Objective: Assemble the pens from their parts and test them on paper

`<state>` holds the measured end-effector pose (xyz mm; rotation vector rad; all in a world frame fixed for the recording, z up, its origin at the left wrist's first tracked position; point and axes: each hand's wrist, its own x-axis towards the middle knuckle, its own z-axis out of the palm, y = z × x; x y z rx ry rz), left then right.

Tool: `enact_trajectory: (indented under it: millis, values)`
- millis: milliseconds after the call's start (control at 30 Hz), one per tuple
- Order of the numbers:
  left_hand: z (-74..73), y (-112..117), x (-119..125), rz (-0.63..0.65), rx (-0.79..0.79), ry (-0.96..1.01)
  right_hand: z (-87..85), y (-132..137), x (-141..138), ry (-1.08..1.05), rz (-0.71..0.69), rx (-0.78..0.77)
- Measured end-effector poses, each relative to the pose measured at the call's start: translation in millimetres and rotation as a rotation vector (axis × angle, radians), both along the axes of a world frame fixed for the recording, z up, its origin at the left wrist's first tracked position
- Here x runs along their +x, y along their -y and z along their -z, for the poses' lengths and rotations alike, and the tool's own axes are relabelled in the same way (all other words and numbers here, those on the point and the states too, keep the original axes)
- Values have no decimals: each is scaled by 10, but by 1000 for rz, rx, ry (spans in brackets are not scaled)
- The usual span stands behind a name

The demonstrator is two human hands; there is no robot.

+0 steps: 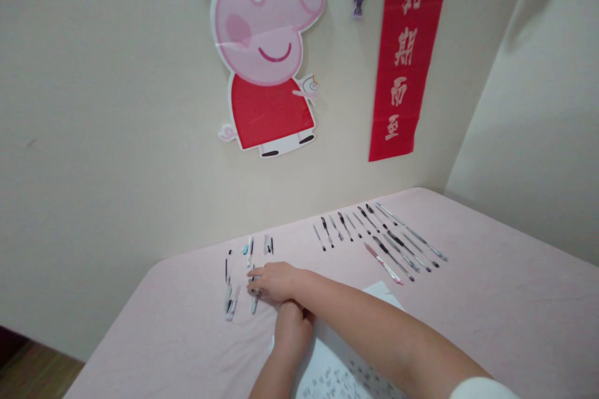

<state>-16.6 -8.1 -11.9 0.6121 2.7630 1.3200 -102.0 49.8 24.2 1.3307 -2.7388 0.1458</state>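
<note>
My right hand (274,282) reaches leftwards across the left wrist, its fingers closed around a pen (254,307) on the pink sheet. That pen points away from me and is partly covered by the fingers. Below the right wrist, my left hand (294,323) is curled over the edge of a white paper (322,365) with dark handwriting. Its fingertips are hidden, so what it holds cannot be seen. Just left of the right hand lie clear pen parts (231,305) and a thin black piece (226,269). Beyond the fingers is a white-and-blue pen (250,250).
A row of pens (341,225) lies near the wall, with more pens (402,252) and a pink-and-white pen (384,264) to the right. Small pen parts (268,244) lie at the back left. A cartoon pig cutout (271,106) and red banner (402,75) hang on the wall.
</note>
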Motion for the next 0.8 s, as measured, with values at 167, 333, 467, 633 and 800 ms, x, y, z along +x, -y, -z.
enact_trajectory:
  millis: [167,333,467,633,800]
  values:
    - [35,12,-1,-18,39,-8,32,82,31,-73,-9,53]
    - [-13,-25,30,37,3,-1,130,-42,-30,19,50,-68]
    - [-52,-65,62,86,38,-23,215,-240,-49,128,138,-228]
    - [-118,-72,94,116,41,-33,245,-499,54,177,259,-282]
    - [-152,-28,67,12,68,-74,190,-693,277,151,315,-276]
